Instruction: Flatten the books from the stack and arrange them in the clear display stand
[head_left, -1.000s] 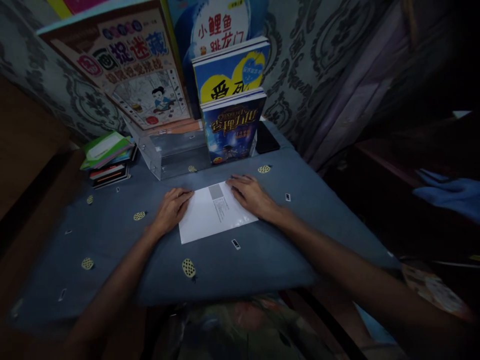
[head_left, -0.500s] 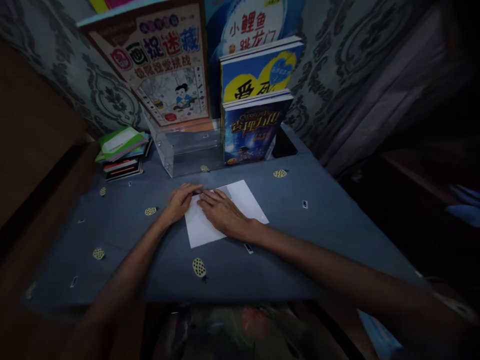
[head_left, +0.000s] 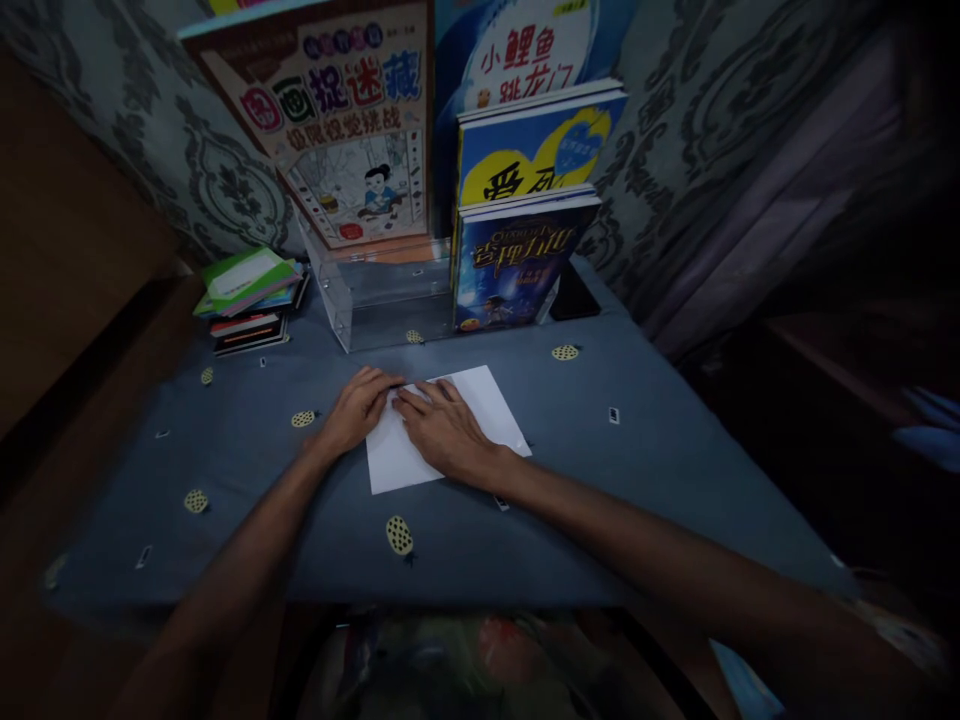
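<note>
A white sheet of paper (head_left: 499, 405) lies on the blue tablecloth, turned slightly askew. At its upper left edge, my left hand (head_left: 358, 408) has its fingers bent together and pressed against the paper. My right hand (head_left: 448, 430) rests across the middle of the sheet, its bent fingers pushing down close to the left fingertips. Both hands are closed on the paper, their fingertips almost meeting. The part of the sheet beneath the right palm and fingers is hidden.
Behind the paper, a clear acrylic stand (head_left: 337, 310) holds upright books, among them a dark blue book (head_left: 517, 265). A small stack of booklets (head_left: 251, 285) sits at the back left. A dark flat object (head_left: 576, 295) lies behind the books. The patterned tablecloth (head_left: 600, 540) covers the table.
The view has shifted slightly. The right fingers have moved a little over the paper, and the greyish patch near them no longer shows. Both hands remain on the sheet.
</note>
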